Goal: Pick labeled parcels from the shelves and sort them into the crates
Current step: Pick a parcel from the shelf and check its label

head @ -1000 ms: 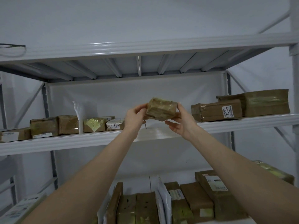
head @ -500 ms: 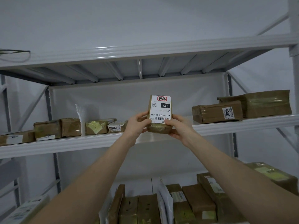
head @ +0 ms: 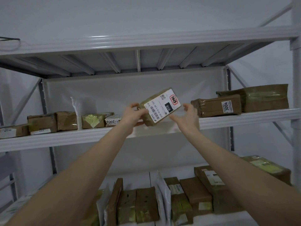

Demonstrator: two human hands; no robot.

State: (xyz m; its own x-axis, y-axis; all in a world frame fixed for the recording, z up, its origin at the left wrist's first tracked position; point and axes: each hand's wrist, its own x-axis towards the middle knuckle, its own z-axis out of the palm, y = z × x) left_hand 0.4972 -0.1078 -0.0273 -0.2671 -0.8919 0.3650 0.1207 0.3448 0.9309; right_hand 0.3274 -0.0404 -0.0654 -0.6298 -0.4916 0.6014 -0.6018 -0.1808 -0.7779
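My left hand [head: 132, 115] grips the labeled parcel [head: 160, 107] (tilted, label reading 010), my right hand [head: 187, 117] just beside it, fingers spread.

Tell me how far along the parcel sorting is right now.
Done: one brown taped parcel with a white 010 label is off the white metal shelves, label facing the camera. In hand: the left grip holds it; the right grip is open beside it. Left: no crate is in view, and the brown parcel labelled 3004 and others sit on them.
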